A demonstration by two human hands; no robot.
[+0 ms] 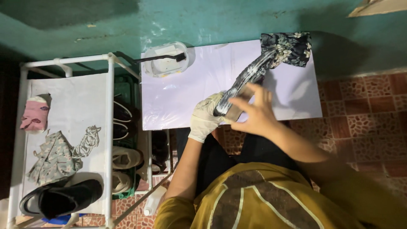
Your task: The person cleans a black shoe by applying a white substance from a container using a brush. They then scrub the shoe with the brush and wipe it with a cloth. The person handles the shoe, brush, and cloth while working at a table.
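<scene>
- Your left hand (204,119), in a pale rubber glove, is wrapped around the lower end of a dark shoe covered in white soap lather (246,82); fingers closed on it.
- Your right hand (254,111), bare, presses a small tan rectangular block (234,111) (sponge or brush, can't tell which) against shoe's side; fingers curled over it, pinching it.
- Shoe sits tilted above the white rectangular tabletop (182,97), far end resting at a dark floral-print cloth (290,48) at the table's back-right corner.
- Handling, est.: light, fairly stiff, but lather makes it slippery. Grip at heel end w/ gloved hand, as now; avoid soapy mid-section.
- White round plastic basin (167,63) w/ black long-handled brush (157,58) across it sits at table's back-left corner, well apart from both hands.
- White pipe-frame rack (109,127) to the left holds a black shoe (63,198) and more cloths.
</scene>
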